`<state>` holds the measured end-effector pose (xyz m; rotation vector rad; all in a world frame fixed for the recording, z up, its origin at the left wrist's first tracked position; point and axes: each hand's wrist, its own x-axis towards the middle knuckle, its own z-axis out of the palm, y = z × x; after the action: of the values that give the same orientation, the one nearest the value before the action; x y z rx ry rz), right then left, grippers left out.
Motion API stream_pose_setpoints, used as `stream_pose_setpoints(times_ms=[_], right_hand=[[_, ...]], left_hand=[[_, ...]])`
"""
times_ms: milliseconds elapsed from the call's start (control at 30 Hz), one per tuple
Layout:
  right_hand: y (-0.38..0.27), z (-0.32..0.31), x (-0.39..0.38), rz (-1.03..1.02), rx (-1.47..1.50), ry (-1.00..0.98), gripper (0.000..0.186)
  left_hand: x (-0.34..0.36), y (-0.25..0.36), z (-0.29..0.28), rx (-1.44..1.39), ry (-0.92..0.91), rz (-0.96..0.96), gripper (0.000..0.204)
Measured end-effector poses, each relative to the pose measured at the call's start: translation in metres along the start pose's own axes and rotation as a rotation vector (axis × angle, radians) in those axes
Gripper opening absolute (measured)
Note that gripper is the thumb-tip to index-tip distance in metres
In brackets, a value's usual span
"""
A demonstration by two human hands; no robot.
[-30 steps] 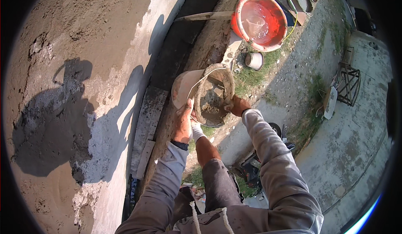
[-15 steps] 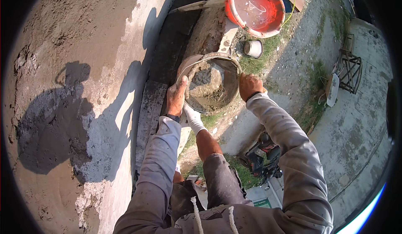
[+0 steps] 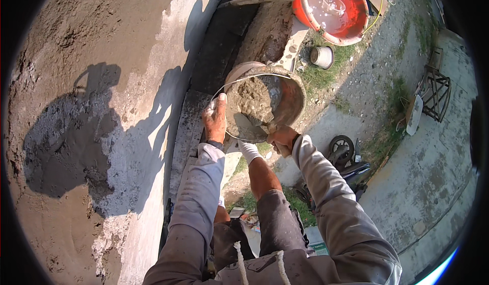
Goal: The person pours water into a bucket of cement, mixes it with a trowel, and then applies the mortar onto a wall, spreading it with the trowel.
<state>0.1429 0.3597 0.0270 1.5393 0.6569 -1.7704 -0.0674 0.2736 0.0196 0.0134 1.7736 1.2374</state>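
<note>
The person was scooping wet mortar out of a tipped bucket (image 3: 275,99) beside the wall (image 3: 102,106). The left hand (image 3: 216,119) gripped the bucket's near rim, and the right hand (image 3: 282,138) was closed around a tool handle whose end dug into the grey mortar (image 3: 249,101) just above it. The next move, I think, needs a steady lift, so the mortar does not slide off.

Mortar bucket (image 3: 285,99) sits between wall (image 3: 102,106) on the left and ground (image 3: 407,183) on the right; water tub (image 3: 333,7) behind it, small can (image 3: 322,57) between them.
</note>
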Motion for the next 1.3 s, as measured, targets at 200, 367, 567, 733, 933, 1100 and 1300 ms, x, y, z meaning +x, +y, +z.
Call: stream_pose_setpoints(times_ms=[200,367,567,733,933,1100,1300], right_hand=[[-0.003,0.053,0.012,-0.151,0.47,-0.36,0.01],[-0.027,0.063,-0.029,-0.173,0.7,-0.312,0.009],[-0.052,0.018,-0.051,-0.422,-0.315,0.431,0.022],[-0.055,-0.021,-0.093,-0.443,-1.276,0.633,0.025],[-0.084,-0.078,-0.048,-0.41,-1.382,0.868,0.028],[-0.055,-0.05,0.008,-0.313,-1.043,0.545,0.04],[-0.051,-0.016,-0.02,-0.06,-0.84,0.208,0.037]], left_hand=[[0.001,0.005,0.002,0.023,0.016,0.049,0.034],[0.003,0.012,-0.002,0.049,-0.04,-0.01,0.036],[0.01,0.023,0.011,0.076,-0.007,-0.038,0.036],[0.015,0.022,0.005,0.09,-0.031,0.046,0.042],[0.016,0.015,0.028,0.157,-0.058,0.086,0.046],[0.007,0.009,0.022,0.086,-0.067,0.025,0.044],[-0.002,0.012,0.012,0.018,-0.019,0.018,0.034]])
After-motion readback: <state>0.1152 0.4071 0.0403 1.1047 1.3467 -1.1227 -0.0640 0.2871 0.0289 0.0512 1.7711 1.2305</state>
